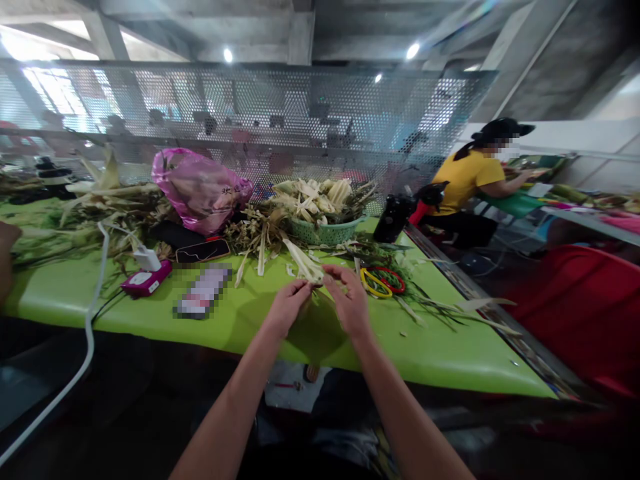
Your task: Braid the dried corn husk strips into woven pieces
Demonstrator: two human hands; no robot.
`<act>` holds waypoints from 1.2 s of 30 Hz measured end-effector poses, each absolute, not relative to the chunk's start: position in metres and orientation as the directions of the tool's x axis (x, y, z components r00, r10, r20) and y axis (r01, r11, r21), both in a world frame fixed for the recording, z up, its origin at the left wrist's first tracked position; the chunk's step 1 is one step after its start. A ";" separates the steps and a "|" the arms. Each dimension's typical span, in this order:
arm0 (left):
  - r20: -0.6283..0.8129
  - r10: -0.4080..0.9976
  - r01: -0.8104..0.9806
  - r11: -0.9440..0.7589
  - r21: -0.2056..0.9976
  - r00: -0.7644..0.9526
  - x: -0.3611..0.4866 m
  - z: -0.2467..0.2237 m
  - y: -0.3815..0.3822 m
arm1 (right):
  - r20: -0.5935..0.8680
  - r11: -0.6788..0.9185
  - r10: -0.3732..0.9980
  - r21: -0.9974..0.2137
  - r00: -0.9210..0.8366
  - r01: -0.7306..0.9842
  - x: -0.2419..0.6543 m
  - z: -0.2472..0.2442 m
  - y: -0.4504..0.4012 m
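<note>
A pale husk piece [304, 262] is at the middle of the frame, just above the near part of the green tabletop [400, 347]. From where I stand it looks part worked: the near end is gathered at the fingertips while long strips run out untied beyond them, so I'd guess shaping that end is the step in hand. Its long axis slants, the free end pointing to the upper left, the held end to the lower right. The left hand [290, 303] pinches the near end with thumb and fingers; the right hand [347, 300] grips it too, fingers curled around from the other side. Just beyond, a green basket [325, 232] is heaped with similar pale pieces; I can't tell whether those are finished or waiting. Right of the hands lie yellow [373, 285] and red loop handles [395, 279] among green scraps
</note>
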State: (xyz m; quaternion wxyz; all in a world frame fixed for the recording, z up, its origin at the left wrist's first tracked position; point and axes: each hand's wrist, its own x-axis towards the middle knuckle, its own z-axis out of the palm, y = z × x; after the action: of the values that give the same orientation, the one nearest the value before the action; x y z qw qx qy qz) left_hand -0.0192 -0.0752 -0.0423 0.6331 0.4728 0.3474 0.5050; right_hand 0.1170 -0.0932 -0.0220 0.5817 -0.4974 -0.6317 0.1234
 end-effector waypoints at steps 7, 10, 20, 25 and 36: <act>0.006 0.982 -0.569 0.104 0.816 0.188 -0.024 -0.042 -0.070 | 0.714 0.496 0.700 -0.498 0.012 0.712 0.114 -0.022 -0.100; 0.023 0.984 -0.530 0.075 0.845 0.175 -0.025 -0.043 -0.070 | 0.710 0.470 0.704 -0.487 0.021 0.736 0.115 -0.026 -0.098; 0.019 0.988 -0.453 0.054 0.890 0.156 -0.021 -0.038 -0.073 | 0.744 0.492 0.668 -0.428 -0.014 0.758 0.108 -0.026 -0.098; 0.017 0.996 -0.484 0.030 0.875 0.092 -0.023 -0.041 -0.069 | 0.755 0.497 0.656 -0.430 -0.002 0.754 0.107 -0.028 -0.097; -0.070 0.990 -0.655 0.135 0.744 0.125 -0.026 -0.044 -0.066 | 0.737 0.527 0.675 -0.473 -0.011 0.706 0.106 -0.027 -0.099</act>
State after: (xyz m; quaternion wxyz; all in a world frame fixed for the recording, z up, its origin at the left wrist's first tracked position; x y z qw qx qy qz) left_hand -0.0262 -0.0662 -0.0437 0.6937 0.2849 0.2940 0.5926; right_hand 0.1065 -0.0990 -0.0271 0.5084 -0.4860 -0.7107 -0.0152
